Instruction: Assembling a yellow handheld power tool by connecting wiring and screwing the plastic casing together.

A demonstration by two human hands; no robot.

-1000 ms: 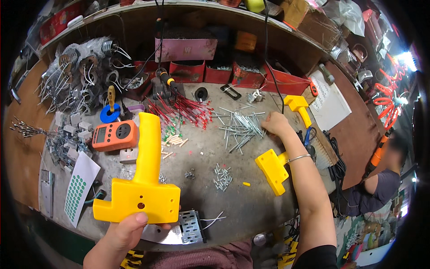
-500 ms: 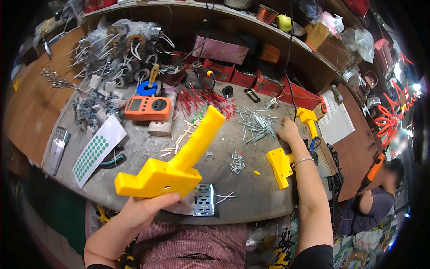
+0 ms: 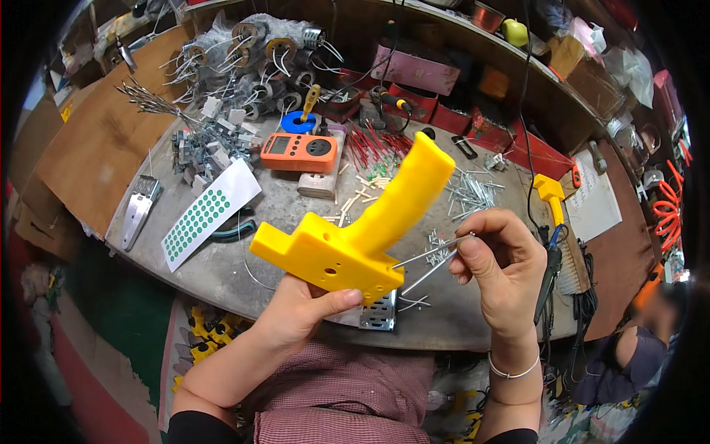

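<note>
My left hand (image 3: 305, 307) grips a yellow plastic handle housing (image 3: 325, 255) from below, thumb along its near edge, with the curved grip part pointing up and right. My right hand (image 3: 503, 270) pinches long thin metal screws (image 3: 436, 255) between thumb and fingertips. Two shanks show, reaching left toward the housing's right side; one tip is at a hole there, the other close to the lower corner. Below the housing, a perforated metal plate (image 3: 379, 314) lies at the table's front edge. Behind my hands are a pile of long screws (image 3: 473, 191) and some shorter screws (image 3: 438, 240).
An orange meter (image 3: 299, 152) rests by a power strip (image 3: 318, 181). A sheet of green dots (image 3: 211, 214) and a metal bracket (image 3: 140, 211) lie left. Red wires (image 3: 373, 144), red bins (image 3: 543, 155), a brush (image 3: 573, 263) and a yellow part (image 3: 549, 194) are around. A person (image 3: 629, 355) sits right.
My right hand has come from the long-screw pile to the housing, now with screws in its fingers. The view has shifted, and the housing stays in my left hand.
</note>
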